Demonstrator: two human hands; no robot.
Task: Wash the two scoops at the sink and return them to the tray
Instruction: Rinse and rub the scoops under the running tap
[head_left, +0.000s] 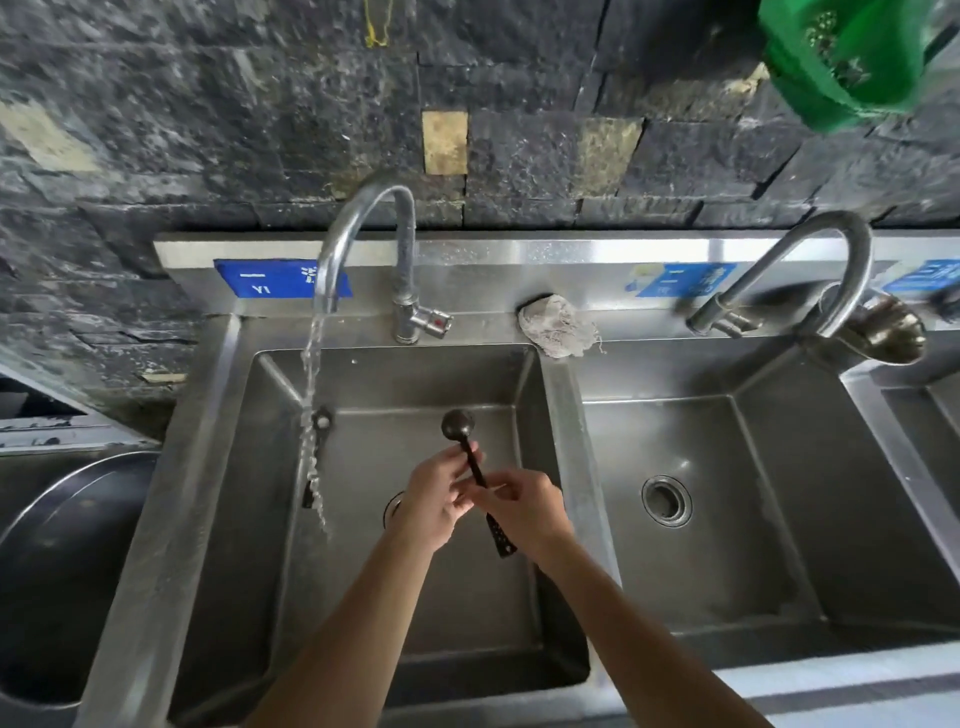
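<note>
Both hands — left hand (436, 504), right hand (522, 512) — pinch one dark scoop (475, 467) over the sink (524, 374)

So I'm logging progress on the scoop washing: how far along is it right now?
Mid-wash. Nothing looks finished. The faucet is running into the left basin. Both hands, left hand and right hand, hold one dark scoop by its handle over that basin, beside the stream rather than under it. The second scoop lies in the basin under the stream. Still left: finishing both and returning them to the tray, which isn't in view.
</note>
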